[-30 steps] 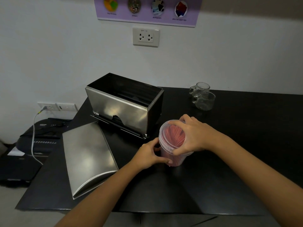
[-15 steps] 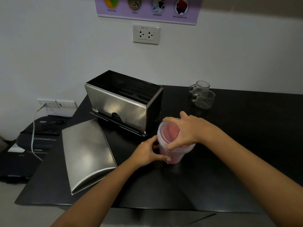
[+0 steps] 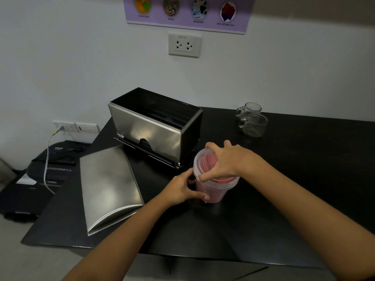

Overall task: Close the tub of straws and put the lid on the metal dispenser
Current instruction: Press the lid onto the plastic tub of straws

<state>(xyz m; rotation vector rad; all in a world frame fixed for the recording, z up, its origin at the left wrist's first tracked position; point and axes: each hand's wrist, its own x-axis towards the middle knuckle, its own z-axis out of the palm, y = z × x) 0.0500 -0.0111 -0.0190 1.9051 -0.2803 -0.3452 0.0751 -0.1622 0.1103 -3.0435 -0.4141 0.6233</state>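
Note:
A clear plastic tub of red straws [image 3: 215, 191] stands on the black table, just in front of the metal dispenser [image 3: 150, 132]. My left hand [image 3: 182, 187] grips the tub's side low down. My right hand [image 3: 227, 161] lies on top, fingers spread over the clear round lid [image 3: 205, 165], which sits on the tub's rim. The dispenser is open at the top. Its curved metal lid [image 3: 107, 185] lies flat on the table to the dispenser's left.
Two glass mugs [image 3: 252, 122] stand at the back right of the black table [image 3: 304, 179]. A black device [image 3: 50, 159] with a white cable sits lower, left of the table. The wall with sockets is close behind.
The tub has tipped from leaning towards me to upright, and the lid under my right hand has settled level on its rim. My left hand stays on the tub's side.

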